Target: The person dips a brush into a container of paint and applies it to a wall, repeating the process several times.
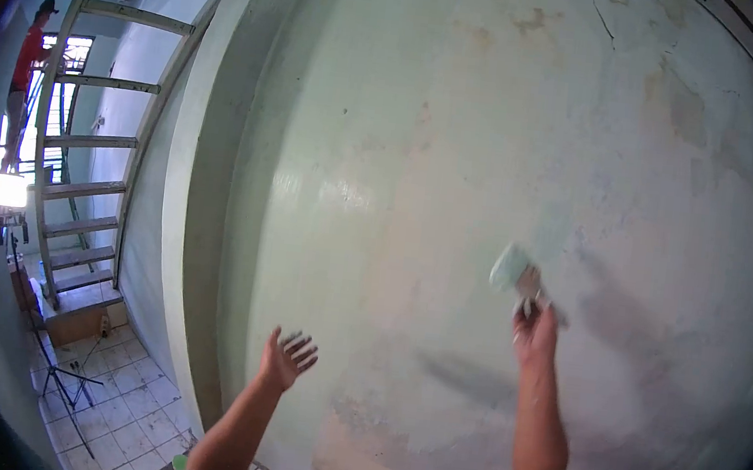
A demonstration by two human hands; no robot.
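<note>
Head view. A pale green plastered wall [497,138] fills most of the frame, patched with bare brownish areas and stains.

The right hand [536,330] is raised on a bare forearm that runs almost straight up from the lower edge. Its fingers [529,308] are closed around the handle of a paintbrush [515,272]. The brush head is blurred, pale with paint, and tilted up and to the left above the knuckles. It is held at or just off the wall surface, right of centre; contact cannot be told. Brush and arm shadows are cast on the plaster to the right and below.

The left hand [287,357] is lifted on a forearm slanting up from the bottom edge. The palm is turned toward the wall, the fingers are spread, and nothing is held. It is seen near the wall's lower left part, well apart from the brush.

At far left, a staircase [91,159] is seen rising beside a wall corner. A person in a red shirt [28,61] stands behind it. A bright lamp on a stand [11,190] and a tiled floor [118,419] are noted below.
</note>
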